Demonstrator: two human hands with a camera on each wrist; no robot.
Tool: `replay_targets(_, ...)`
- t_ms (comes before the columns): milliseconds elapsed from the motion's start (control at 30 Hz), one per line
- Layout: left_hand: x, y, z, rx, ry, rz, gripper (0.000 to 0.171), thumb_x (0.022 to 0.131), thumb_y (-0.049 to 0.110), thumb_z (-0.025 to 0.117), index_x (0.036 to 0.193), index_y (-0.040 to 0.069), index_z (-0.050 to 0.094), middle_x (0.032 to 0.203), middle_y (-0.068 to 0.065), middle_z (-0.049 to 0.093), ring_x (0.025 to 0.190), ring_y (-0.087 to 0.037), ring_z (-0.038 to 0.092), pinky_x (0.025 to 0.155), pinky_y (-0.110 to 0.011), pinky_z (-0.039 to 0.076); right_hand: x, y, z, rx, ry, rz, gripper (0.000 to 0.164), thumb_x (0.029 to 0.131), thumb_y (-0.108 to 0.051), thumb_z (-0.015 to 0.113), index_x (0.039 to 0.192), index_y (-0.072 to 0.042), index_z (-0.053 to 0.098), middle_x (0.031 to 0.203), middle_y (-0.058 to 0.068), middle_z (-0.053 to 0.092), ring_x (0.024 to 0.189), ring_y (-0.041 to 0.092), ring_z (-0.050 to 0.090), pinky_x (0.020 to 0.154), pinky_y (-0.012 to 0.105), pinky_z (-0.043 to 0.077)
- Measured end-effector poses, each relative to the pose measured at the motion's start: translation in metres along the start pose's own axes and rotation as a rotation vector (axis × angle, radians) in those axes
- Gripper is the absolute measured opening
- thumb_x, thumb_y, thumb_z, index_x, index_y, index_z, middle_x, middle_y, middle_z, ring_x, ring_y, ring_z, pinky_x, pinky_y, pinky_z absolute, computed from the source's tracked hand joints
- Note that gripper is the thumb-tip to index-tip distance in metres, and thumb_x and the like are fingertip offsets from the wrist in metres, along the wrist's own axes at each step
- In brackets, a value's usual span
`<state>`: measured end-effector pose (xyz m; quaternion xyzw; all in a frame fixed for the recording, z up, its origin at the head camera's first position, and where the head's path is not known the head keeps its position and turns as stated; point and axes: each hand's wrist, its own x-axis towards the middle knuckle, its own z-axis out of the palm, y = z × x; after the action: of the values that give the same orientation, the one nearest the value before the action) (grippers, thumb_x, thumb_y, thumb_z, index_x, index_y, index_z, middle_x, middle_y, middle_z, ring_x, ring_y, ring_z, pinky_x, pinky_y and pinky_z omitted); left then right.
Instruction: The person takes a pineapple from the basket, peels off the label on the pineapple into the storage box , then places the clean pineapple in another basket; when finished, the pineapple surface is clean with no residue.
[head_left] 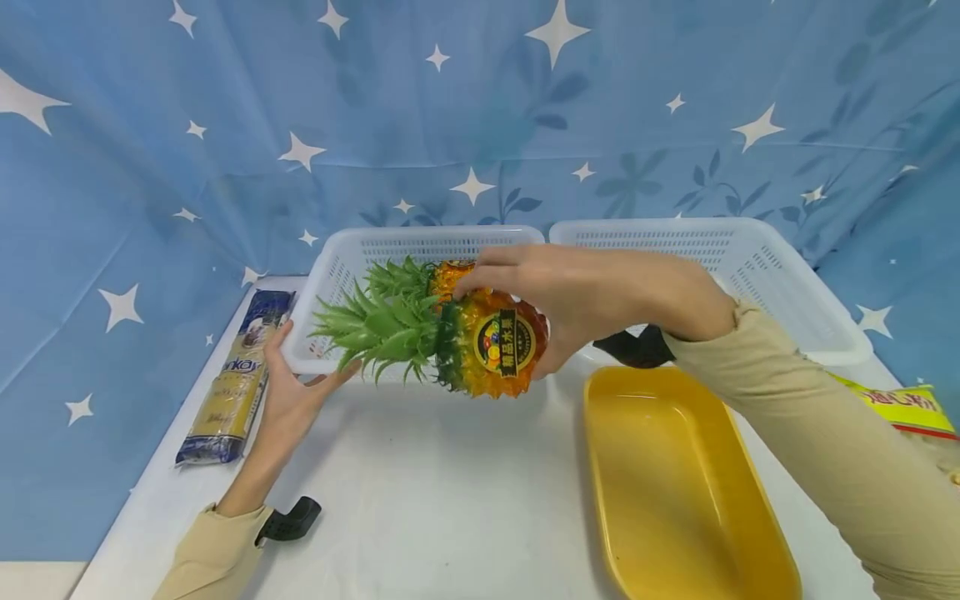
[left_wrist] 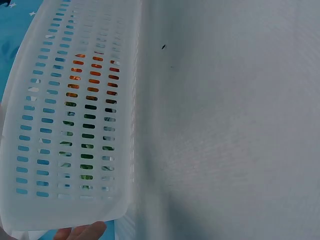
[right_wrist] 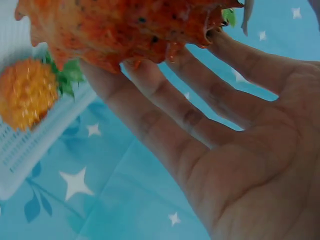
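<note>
One blue-and-gold packet [head_left: 236,379] lies along the left edge of the table [head_left: 450,500]. Beside it, the left hand [head_left: 288,404] spans the near-left corner of the left basket [head_left: 442,233]; whether it grips cannot be told. Inside lies an orange pineapple [head_left: 442,282]; above the near rim, the right hand [head_left: 551,287] holds a labelled pineapple [head_left: 491,342]. Rightward sits a yellow tub [head_left: 667,475].
</note>
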<state>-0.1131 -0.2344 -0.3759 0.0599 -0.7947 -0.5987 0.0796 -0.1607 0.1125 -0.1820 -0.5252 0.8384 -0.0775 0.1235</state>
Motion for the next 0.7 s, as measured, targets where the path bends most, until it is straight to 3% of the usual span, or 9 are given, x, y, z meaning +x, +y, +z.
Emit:
replay_targets(200,-0.001,-0.001,-0.001,0.000,0.007,0.015,0.111,0.091,0.009,0.081,0.166,0.012,-0.001,0.162,-0.024,0.027,0.145,-0.040,0.038,0.118,-0.057,0.037,-0.015,-0.025,0.036,-0.020,-0.041,-0.084,0.094,0.072,-0.030,0.098,0.149,-0.005,0.050,0.128,0.004,0.055,0.114,0.020,0.055,0.101,0.038,0.053)
replay_targets(333,-0.002,-0.001,0.000,0.009,-0.002,0.013,0.111,0.092,0.016,0.081,0.167,0.015,-0.001,0.163,-0.023,0.023,0.145,-0.039,0.037,0.117,-0.058,0.038,-0.021,-0.035,0.060,-0.114,-0.105,-0.079,0.090,0.074,-0.028,0.097,0.147,-0.006,0.050,0.129,0.004,0.055,0.113,0.020,0.053,0.095,0.033,0.055)
replay_targets(467,-0.001,-0.001,0.001,0.010,-0.009,0.024,0.111,0.092,0.016,0.080,0.167,0.015,-0.001,0.163,-0.022,0.022,0.145,-0.039,0.036,0.117,-0.058,0.038,-0.022,-0.033,0.082,-0.200,-0.167,-0.048,0.098,0.071,-0.033,0.100,0.149,-0.006,0.048,0.132,0.005,0.053,0.117,0.021,0.054,0.095,0.034,0.055)
replay_targets(700,-0.001,-0.002,0.001,0.009,-0.007,0.023,0.109,0.094,0.015,0.079,0.167,0.016,-0.003,0.163,-0.021,0.022,0.146,-0.038,0.036,0.117,-0.058,0.039,-0.020,-0.015,0.103,-0.078,-0.196,0.011,0.102,0.068,-0.029,0.102,0.150,-0.004,0.047,0.128,0.004,0.050,0.119,0.023,0.053,0.100,0.037,0.053)
